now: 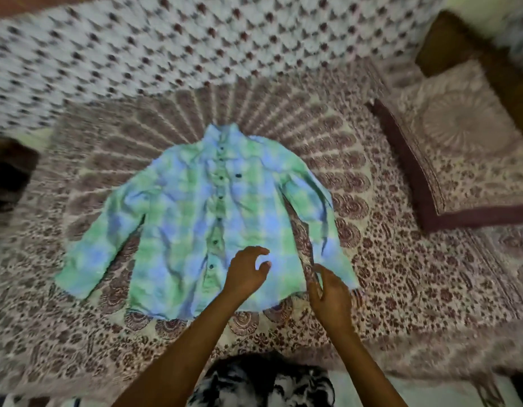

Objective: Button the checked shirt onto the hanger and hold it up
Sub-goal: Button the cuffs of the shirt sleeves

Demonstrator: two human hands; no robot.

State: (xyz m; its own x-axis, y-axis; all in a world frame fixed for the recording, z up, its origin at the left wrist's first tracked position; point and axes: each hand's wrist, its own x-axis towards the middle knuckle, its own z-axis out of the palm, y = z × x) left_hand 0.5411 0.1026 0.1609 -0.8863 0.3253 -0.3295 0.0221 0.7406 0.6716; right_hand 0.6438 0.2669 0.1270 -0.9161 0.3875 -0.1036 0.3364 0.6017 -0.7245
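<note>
The checked shirt, in pale green and blue squares, is lying flat and face up on the patterned bedspread, with its collar pointing away from the person and its hem nearest them. Its front is lying closed, a row of dark buttons running down the middle, and both sleeves are spreading out and down to either side of the body. No hanger is showing anywhere in the view. The left hand is hovering over the lower front of the shirt, just right of the button row, its fingers loosely curved and spread with the thumb apart from them, gripping nothing; whether the fingertips are touching the cloth cannot be told through the blur. The right hand is lying at the bottom right corner of the shirt, between the body and the right-side sleeve, its fingers stretching forward along the gap; whether they are pinching the fabric edge cannot be told. Beyond the shirt, a second printed cloth with small dark motifs is covering the far side of the bed, and a patterned pillow is resting at the right.
</note>
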